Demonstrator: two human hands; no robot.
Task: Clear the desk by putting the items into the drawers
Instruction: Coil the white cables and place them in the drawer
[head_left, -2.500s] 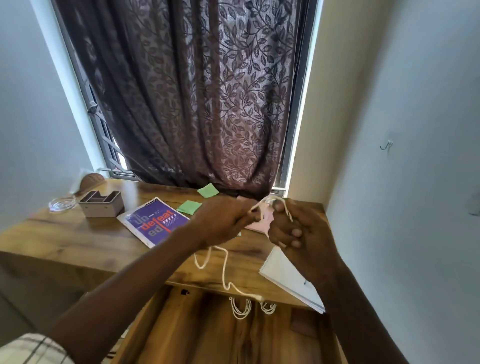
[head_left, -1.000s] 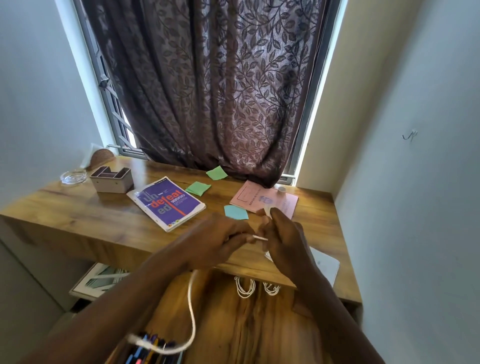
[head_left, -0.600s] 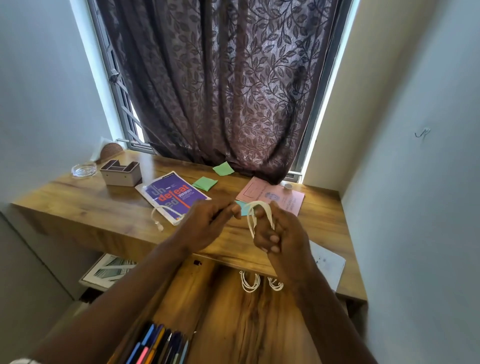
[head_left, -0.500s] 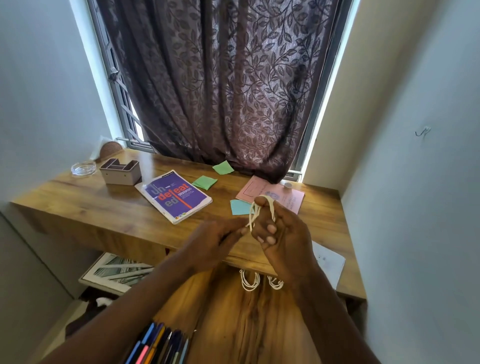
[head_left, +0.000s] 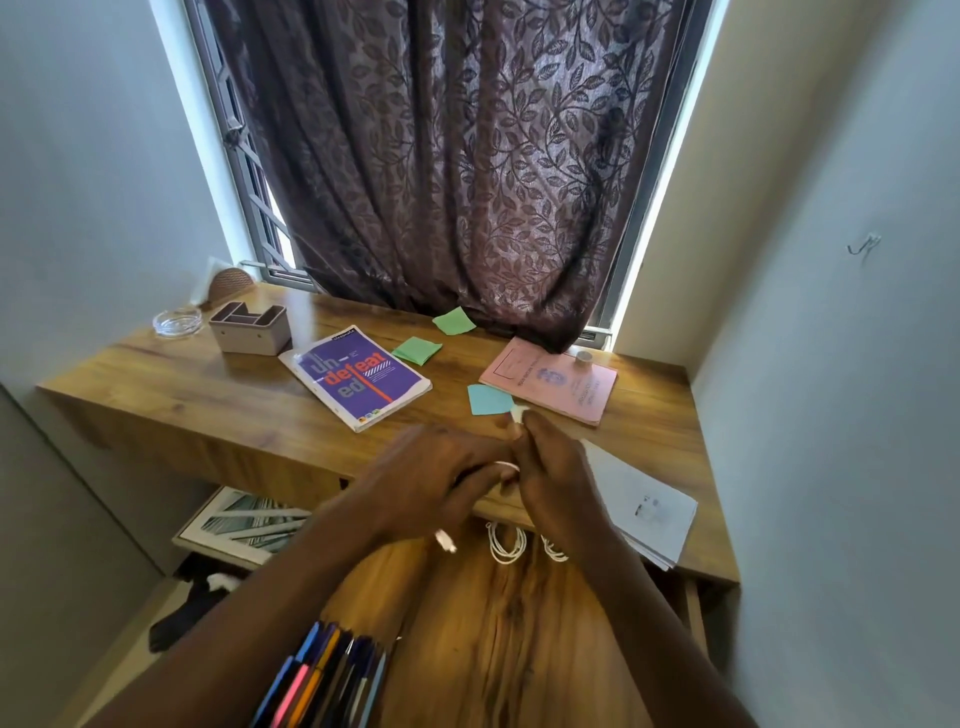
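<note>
My left hand (head_left: 431, 483) and my right hand (head_left: 553, 467) meet above the desk's front edge, both closed around a white cable (head_left: 511, 415) wound into a small bundle. One cable end (head_left: 445, 541) sticks out below my left hand. An open wooden drawer (head_left: 498, 623) lies beneath my hands, with two coiled white cables (head_left: 506, 543) at its back and several coloured pens (head_left: 322, 675) at its front. On the wooden desk (head_left: 182, 384) lie a purple book (head_left: 356, 382), a pink booklet (head_left: 550, 384) and white papers (head_left: 644, 504).
Green sticky notes (head_left: 418, 349) and a blue one (head_left: 488, 399) lie mid-desk. A grey organiser (head_left: 250, 327), a glass ashtray (head_left: 177, 321) and a tape roll (head_left: 584, 357) stand further back. A lower left shelf holds a picture book (head_left: 244, 522). A curtain (head_left: 441, 156) hangs behind; walls close both sides.
The long cable that hung down to the drawer has been wound up into my hands. My hands have come closer together and lowered slightly; the view tilted down.
</note>
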